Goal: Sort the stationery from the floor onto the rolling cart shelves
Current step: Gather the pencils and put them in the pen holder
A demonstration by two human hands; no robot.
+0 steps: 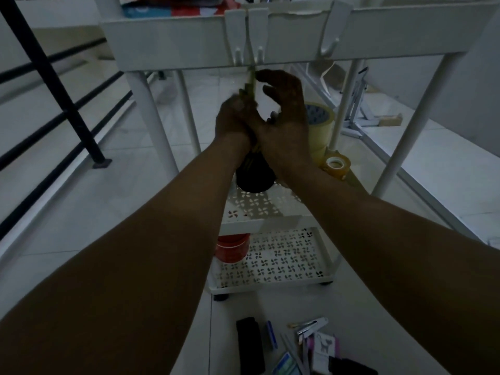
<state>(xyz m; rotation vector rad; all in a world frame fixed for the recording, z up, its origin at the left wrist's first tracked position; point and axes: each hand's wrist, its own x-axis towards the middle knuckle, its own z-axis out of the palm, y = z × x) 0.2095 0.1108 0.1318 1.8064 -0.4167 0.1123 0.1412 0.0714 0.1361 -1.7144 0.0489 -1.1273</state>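
Black stair railing [51, 85] far left, over pale floor tiles [81, 201]. White rolling cart [173, 36] ahead, top shelf holding red and blue packets, two hooks hanging from its front rim. Left hand [234, 117] under that rim, grip closed round thin green sticks, probably pencils [250, 89], held upright. Black pen cup [255, 171] on the middle shelf [257, 212], below both wrists, touching or nearly touching them. Right hand [288, 109] just beside the left, fingers curled loosely above the cup; cannot tell whether its grip holds anything. Rolls of yellowish tape [319, 123] stacked further right on the same shelf, a smaller clear tape roll [336, 165] in front. Red round tub [232, 249] on the bottom shelf [284, 263], left corner. On the floor near the cart's foot: black stapler [250, 345], blue pen [271, 332], metal nail clipper [312, 326], small pink-and-white box [323, 350].
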